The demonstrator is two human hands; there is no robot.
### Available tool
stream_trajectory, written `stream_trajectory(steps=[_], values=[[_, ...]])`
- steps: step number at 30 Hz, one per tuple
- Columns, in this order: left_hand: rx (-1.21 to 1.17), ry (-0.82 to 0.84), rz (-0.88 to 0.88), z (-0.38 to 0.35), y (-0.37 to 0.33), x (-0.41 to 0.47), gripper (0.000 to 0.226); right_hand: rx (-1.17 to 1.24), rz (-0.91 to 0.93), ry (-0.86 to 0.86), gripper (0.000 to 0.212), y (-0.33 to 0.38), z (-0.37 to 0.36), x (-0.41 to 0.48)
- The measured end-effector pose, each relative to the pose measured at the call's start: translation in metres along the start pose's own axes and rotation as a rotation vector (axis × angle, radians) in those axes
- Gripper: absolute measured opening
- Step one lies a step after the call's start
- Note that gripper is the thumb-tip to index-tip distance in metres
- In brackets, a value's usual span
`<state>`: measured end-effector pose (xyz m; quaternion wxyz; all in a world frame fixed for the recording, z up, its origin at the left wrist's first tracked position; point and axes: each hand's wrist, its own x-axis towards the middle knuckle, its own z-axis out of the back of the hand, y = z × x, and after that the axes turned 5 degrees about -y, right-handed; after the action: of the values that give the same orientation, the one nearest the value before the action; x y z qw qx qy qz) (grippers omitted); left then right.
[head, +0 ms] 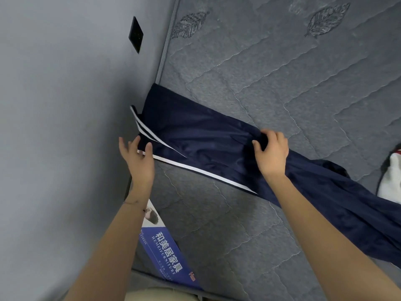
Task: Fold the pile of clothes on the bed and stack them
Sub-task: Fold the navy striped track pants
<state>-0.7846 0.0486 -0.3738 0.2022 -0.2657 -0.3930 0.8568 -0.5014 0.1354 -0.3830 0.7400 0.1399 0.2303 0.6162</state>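
1. the right hand (271, 153) has its fingers (269, 135) curled over a bunched ridge of dark cloth, thumb closing from the near side, so it pinches the fabric at the upper edge of the garment.
2. the left hand (136, 155) is spread, its fingers straight and apart, with the tips over the striped end of the cloth; whether they press it or only hover cannot be told.
3. the thing between them is a pair of navy trousers (195, 135), with white stripes (206, 172) along the near edge.
4. their long axis runs slantwise, from the middle left of the frame, where one end butts against the wall (54, 105), down to the lower right corner, passing under the right forearm.
5. both hands sit on the upper-left half; the long remainder trails off to the lower right, nearer the right hand, so a fold would likely bring that end towards the left.
6. the trousers lie on the grey quilted mattress (282, 72); a white garment (390, 181) lies at the right edge, just beside them.
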Motion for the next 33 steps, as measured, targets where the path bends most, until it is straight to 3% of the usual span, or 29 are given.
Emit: stream_trajectory(steps=[5, 13, 24, 33], values=[[0.085, 0.13, -0.235, -0.009, 0.005, -0.018, 0.037, 0.037, 0.144, 0.077, 0.045, 0.002, 0.006, -0.011], [0.441, 0.391, -0.741, -0.064, -0.011, -0.077, 0.047, -0.019, 0.142, 0.11, 0.054, -0.032, 0.031, -0.035], [0.617, 0.456, -0.934, -0.159, -0.035, -0.201, 0.055, -0.112, 0.116, 0.056, 0.064, -0.166, 0.12, -0.047], [0.608, 0.518, -0.91, -0.263, -0.03, -0.365, 0.065, -0.195, 0.08, 0.105, 0.07, -0.335, 0.209, -0.075]])
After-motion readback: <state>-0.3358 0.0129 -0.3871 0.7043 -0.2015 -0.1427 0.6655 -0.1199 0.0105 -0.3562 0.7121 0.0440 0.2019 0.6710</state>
